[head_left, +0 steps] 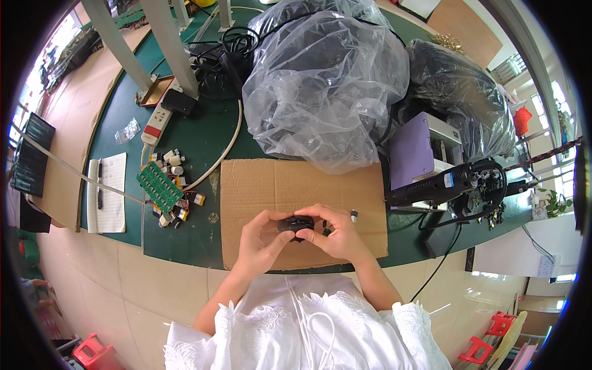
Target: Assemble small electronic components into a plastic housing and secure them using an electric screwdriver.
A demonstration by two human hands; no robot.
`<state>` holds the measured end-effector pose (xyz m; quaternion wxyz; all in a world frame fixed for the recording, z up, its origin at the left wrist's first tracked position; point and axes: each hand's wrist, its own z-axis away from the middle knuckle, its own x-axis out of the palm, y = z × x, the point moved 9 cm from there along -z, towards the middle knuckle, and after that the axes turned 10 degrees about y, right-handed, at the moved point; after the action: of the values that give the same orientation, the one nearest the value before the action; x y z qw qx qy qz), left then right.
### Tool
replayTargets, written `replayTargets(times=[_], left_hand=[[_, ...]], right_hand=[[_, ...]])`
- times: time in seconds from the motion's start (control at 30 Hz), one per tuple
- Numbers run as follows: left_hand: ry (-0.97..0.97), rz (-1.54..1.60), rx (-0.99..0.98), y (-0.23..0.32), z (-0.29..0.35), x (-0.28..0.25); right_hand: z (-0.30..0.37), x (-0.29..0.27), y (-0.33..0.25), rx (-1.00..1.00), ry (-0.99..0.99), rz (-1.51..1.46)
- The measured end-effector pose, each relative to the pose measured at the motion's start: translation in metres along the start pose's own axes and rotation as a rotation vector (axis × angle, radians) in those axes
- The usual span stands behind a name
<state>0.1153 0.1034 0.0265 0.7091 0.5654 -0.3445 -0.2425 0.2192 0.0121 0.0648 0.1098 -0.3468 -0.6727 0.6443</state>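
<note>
Between both hands I hold a small black plastic part (297, 226), its exact kind too small to make out. My left hand (265, 236) grips its left side with thumb and fingers. From the other side my right hand (333, 234) pinches it, thumb at the near edge. Below the hands lies a flat cardboard sheet (265, 179) on the green table. Just right of my right hand, a small white-and-dark piece (354, 214) rests on the cardboard. A few tiny dark bits beside the right fingers are partly hidden.
At left lie a green circuit board (160, 187) over small batteries and parts, a notebook (114, 197) with a pen, and a power strip (158, 120). A plastic-wrapped bundle (327, 86) stands behind the cardboard. At right are a purple-and-white device (413, 151) and a black handheld tool (431, 190).
</note>
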Motion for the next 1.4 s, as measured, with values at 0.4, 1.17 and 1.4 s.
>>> replayTargets(times=[0.4,1.17,1.4], left_hand=[[0.014,0.061,-0.053,0.005,-0.008,0.006],[0.128,-0.866,0.507,0.026,-0.018,0.022],[0.127,-0.864,0.515,0.023,-0.018,0.019]], right_hand=[[-0.005,-0.006,0.015,0.165,-0.051,0.018],[0.041,-0.203,-0.033,-0.170,0.861,0.162],[0.040,-0.206,-0.026,-0.231,0.839,-0.024]])
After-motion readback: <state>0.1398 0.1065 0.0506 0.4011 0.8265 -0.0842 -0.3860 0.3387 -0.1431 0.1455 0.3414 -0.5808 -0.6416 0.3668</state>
